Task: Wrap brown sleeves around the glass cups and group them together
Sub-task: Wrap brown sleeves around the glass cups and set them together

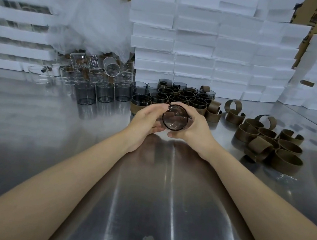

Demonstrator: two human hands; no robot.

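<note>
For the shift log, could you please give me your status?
Left hand, right hand grip glass cup. Sleeved cups grouped behind. Loose sleeves right. Nothing blocking.

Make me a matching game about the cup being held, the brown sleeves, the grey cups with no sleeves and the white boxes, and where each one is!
Things
1. glass cup
2. loose brown sleeves
3. bare grey cups
4. white foam boxes

Places
A. stacked high at the back
B. held between the left hand and the right hand
C. piled on the right side of the steel table
D. standing left of the hands, farther back

Pairs: 1-B, 2-C, 3-D, 4-A
</note>
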